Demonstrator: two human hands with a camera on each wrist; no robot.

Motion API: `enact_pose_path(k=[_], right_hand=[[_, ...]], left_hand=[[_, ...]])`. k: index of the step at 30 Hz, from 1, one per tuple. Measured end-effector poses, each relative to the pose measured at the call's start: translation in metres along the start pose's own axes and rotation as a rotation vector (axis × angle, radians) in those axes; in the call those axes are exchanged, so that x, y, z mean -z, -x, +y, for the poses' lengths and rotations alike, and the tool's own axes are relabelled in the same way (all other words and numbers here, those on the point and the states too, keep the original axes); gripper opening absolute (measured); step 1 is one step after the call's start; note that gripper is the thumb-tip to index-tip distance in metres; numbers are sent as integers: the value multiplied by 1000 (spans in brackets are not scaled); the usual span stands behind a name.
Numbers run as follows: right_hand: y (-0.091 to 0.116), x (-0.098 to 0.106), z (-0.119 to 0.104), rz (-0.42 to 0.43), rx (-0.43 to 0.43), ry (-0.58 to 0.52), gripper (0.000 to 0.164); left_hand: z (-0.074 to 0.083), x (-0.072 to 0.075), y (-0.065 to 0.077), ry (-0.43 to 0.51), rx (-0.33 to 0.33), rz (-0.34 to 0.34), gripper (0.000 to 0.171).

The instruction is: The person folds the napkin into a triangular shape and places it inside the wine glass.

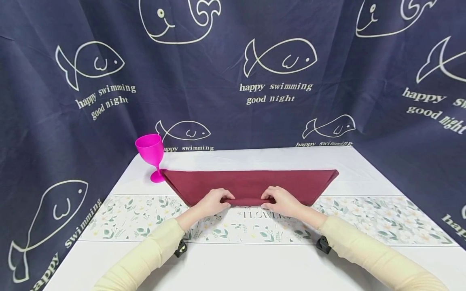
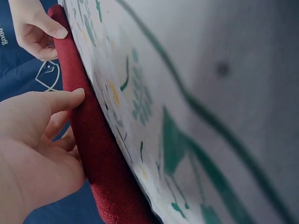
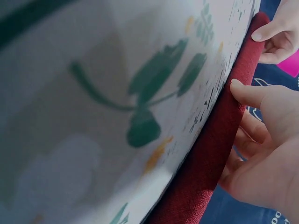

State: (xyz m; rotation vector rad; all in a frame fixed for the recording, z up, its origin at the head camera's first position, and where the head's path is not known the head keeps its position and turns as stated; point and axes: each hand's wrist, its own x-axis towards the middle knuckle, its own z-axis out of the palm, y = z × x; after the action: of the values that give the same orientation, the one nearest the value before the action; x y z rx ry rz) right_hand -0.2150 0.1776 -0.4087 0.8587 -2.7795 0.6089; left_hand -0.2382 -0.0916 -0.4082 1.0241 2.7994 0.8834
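Note:
A dark red cloth napkin [image 1: 247, 182] lies across the table, wide along its far side and narrower along the near side, where the edge is turned into a thick roll. My left hand [image 1: 214, 201] grips that near roll left of its middle, thumb in front and fingers curled over the top. To the right, my right hand [image 1: 284, 201] holds the same roll in a matching grip. In the left wrist view, the thumb of the left hand [image 2: 42, 144] presses on the red roll [image 2: 100, 149]. The right wrist view shows the right hand [image 3: 266, 144] with its thumb on the roll.
A bright pink goblet [image 1: 150, 150] stands at the left, its foot close by the napkin's far left corner. Beneath the napkin runs a flower-printed strip [image 1: 382, 220] on the white table [image 1: 247, 266]. A navy curtain [image 1: 218, 93] with fish drawings hangs behind and at the sides.

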Motion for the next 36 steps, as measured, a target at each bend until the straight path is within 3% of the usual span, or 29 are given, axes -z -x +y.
enact_pose_path(k=[5,15,27,36], right_hand=[[0,-1,-1,12,-6,9,12],[1,-2,0,9,-13,27,7],[2,1,-2,-10,-24,10,6],[2,3,-3,-26,-7,-10,10]], left_hand=[[1,0,0,28,42,12,17],[1,0,-1,37,55,22,14],[0,-2,0,20,15,38,11],[-1,-1,0,41,73,23,6]])
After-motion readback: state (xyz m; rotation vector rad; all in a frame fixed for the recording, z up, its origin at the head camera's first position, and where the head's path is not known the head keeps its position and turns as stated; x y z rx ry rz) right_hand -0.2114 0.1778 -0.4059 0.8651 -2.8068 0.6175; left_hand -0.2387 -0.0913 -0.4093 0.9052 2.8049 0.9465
